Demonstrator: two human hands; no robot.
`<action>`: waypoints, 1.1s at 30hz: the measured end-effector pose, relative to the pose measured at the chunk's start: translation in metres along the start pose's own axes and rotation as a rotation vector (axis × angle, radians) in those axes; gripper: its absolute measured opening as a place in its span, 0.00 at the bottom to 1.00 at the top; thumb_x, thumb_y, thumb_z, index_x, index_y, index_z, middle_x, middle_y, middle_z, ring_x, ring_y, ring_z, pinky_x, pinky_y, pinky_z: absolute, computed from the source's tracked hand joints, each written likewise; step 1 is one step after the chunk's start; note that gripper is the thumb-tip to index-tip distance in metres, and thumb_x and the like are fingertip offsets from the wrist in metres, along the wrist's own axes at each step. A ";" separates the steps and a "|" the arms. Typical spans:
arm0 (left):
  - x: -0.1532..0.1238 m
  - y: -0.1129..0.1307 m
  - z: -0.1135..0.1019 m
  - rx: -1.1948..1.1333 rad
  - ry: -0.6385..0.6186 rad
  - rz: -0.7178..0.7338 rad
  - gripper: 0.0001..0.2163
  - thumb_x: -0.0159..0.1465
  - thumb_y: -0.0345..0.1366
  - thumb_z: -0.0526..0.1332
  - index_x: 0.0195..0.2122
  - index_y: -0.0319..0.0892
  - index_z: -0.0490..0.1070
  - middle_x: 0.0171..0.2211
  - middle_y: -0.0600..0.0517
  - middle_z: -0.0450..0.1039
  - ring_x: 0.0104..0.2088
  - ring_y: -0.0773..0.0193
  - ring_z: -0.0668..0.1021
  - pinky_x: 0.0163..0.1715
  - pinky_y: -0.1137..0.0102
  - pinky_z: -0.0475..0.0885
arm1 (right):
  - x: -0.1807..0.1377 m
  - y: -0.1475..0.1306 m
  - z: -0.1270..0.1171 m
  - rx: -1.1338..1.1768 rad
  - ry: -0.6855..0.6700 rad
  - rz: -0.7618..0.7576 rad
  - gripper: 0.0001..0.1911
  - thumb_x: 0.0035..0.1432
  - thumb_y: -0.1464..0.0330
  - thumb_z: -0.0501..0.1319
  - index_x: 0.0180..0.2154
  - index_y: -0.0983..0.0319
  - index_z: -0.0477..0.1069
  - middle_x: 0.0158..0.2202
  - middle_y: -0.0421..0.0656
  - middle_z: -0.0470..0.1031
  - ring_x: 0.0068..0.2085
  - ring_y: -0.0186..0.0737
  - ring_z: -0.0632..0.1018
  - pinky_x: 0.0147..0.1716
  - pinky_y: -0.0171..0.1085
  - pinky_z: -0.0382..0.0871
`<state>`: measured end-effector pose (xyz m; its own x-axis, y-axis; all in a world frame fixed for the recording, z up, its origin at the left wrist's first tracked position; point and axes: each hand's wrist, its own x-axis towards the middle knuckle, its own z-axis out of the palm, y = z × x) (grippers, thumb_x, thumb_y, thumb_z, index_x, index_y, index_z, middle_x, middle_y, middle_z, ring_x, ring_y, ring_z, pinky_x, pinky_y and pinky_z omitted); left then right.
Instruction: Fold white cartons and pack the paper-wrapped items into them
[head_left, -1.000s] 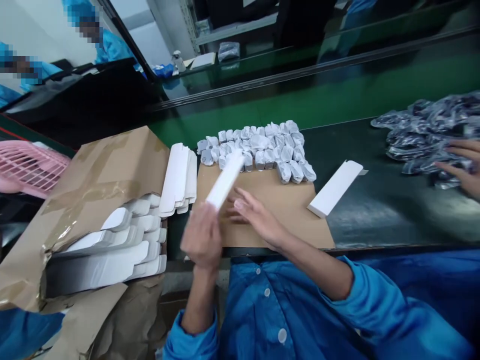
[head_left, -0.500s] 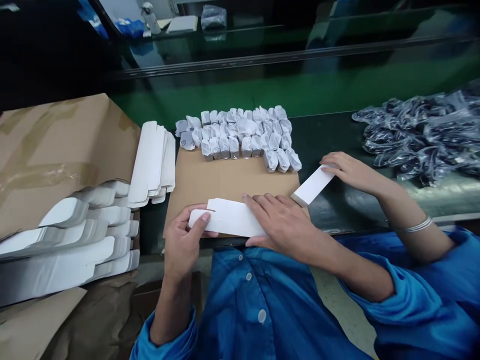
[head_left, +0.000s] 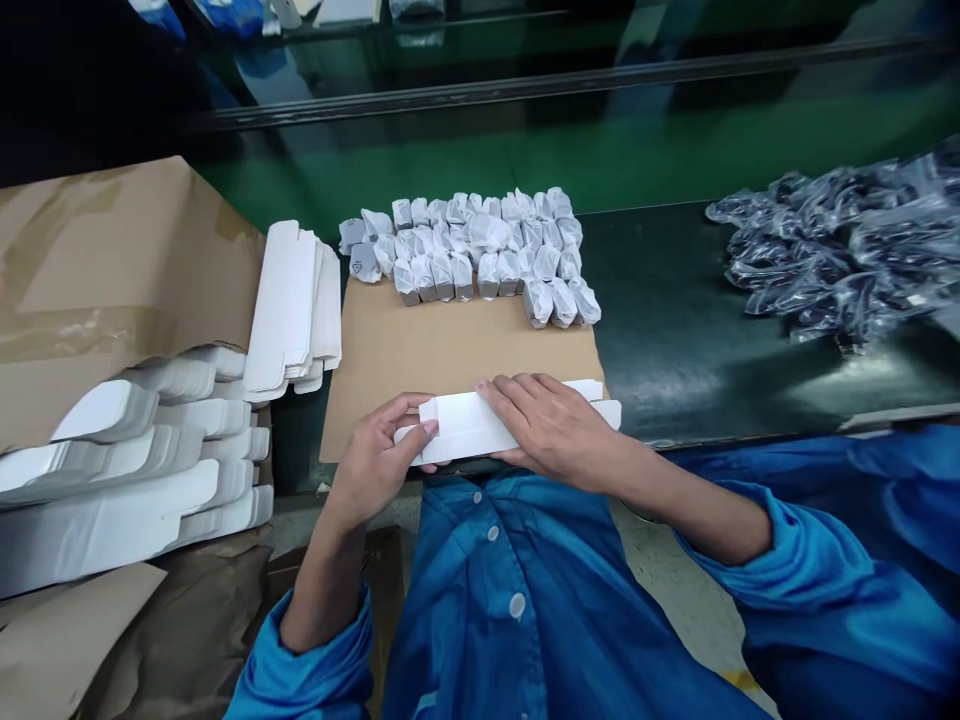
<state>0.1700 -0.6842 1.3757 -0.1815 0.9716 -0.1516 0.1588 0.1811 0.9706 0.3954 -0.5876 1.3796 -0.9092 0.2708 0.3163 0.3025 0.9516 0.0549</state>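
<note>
A long white carton with end flaps sticking out lies across the near edge of the cardboard sheet. My left hand grips its left end, thumb on top by the flap and fingers behind and below. Over the carton's right half lies my right hand, its fingers together on the top face and its thumb at the near side. Beyond both hands, several small grey blocks in thin white wrapping stand in rows on the sheet.
A stack of flat white cartons lies left of the sheet. Further left, a large brown box holds many folded white cartons. Bagged black cables are heaped on the dark green table at right. Another person's blue sleeve shows at right.
The co-worker's hand and the white box it held at right have left the view. My carton now looks opened out into a squarer shape, with flaps showing at its right end.
</note>
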 end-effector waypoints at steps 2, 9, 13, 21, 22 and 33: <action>0.004 -0.002 0.003 -0.010 0.028 0.002 0.18 0.58 0.44 0.67 0.46 0.39 0.73 0.33 0.49 0.79 0.28 0.61 0.81 0.21 0.70 0.79 | 0.001 0.000 -0.001 -0.017 0.011 0.006 0.31 0.63 0.63 0.59 0.60 0.78 0.59 0.52 0.65 0.71 0.48 0.58 0.74 0.46 0.51 0.69; 0.012 -0.001 0.012 0.076 0.205 0.034 0.11 0.57 0.39 0.65 0.39 0.40 0.76 0.29 0.52 0.78 0.27 0.63 0.80 0.21 0.72 0.77 | 0.004 -0.006 -0.006 -0.018 0.021 0.033 0.23 0.65 0.71 0.53 0.59 0.76 0.62 0.51 0.62 0.73 0.49 0.56 0.75 0.47 0.51 0.70; 0.009 0.006 0.003 0.189 0.291 0.146 0.07 0.57 0.35 0.65 0.36 0.41 0.77 0.30 0.52 0.78 0.27 0.65 0.79 0.21 0.76 0.75 | 0.004 -0.007 -0.008 -0.040 0.037 0.064 0.20 0.66 0.76 0.48 0.56 0.70 0.66 0.47 0.56 0.77 0.45 0.50 0.77 0.43 0.47 0.72; -0.013 0.006 0.057 -0.038 0.452 0.604 0.32 0.65 0.54 0.57 0.65 0.44 0.54 0.57 0.38 0.70 0.51 0.52 0.79 0.49 0.58 0.76 | 0.016 -0.008 0.000 -0.103 0.292 0.448 0.26 0.67 0.66 0.54 0.61 0.74 0.59 0.51 0.64 0.74 0.46 0.60 0.77 0.40 0.52 0.73; -0.010 0.003 0.068 -0.033 0.433 0.594 0.35 0.64 0.55 0.58 0.67 0.44 0.49 0.61 0.36 0.66 0.54 0.52 0.76 0.51 0.59 0.75 | 0.017 -0.015 0.003 -0.066 0.279 0.410 0.26 0.67 0.68 0.53 0.62 0.75 0.58 0.52 0.64 0.73 0.47 0.60 0.77 0.41 0.52 0.73; 0.004 -0.005 0.053 0.227 0.405 0.552 0.22 0.61 0.46 0.64 0.52 0.42 0.66 0.48 0.46 0.71 0.48 0.56 0.76 0.46 0.64 0.73 | 0.019 -0.001 -0.022 0.964 0.217 0.249 0.18 0.62 0.65 0.63 0.53 0.58 0.73 0.37 0.42 0.71 0.38 0.36 0.73 0.40 0.37 0.71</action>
<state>0.2198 -0.6733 1.3599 -0.3550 0.8059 0.4738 0.5207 -0.2505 0.8162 0.3843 -0.5867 1.4063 -0.7513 0.5360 0.3851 0.0293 0.6100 -0.7919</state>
